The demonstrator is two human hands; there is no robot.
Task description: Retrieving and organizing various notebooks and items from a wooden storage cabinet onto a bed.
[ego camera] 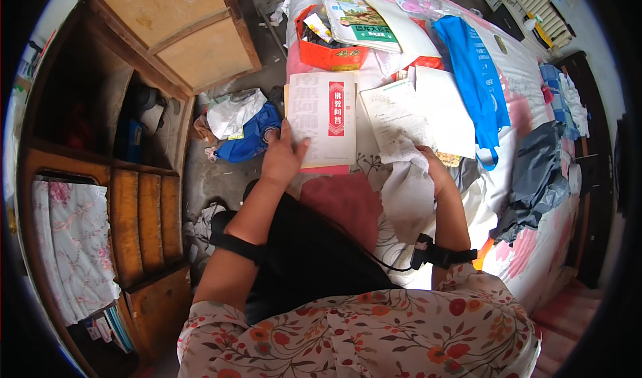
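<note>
My left hand [285, 152] grips the lower left edge of a pale booklet [316, 112] with a red title panel. Its thumb rests on the cover and its fingers are partly hidden at the edge. Under the booklet show the edges of other books, one with a pink cover [328, 169]. A whitish cloth [409, 192], grey-brown in places, hangs from my right hand [435, 173]. The cloth's upper end touches a handwritten sheet [393, 110], which lies beside blank white paper [449, 117] on the bed.
On the bed [521, 97] are a red box [331, 59], a dinosaur picture book [363, 19], a blue bag [474, 72] and a dark plastic bag [531, 187]. An open wooden cabinet [145, 172] stands left. Blue and white bags [246, 127] lie on the floor.
</note>
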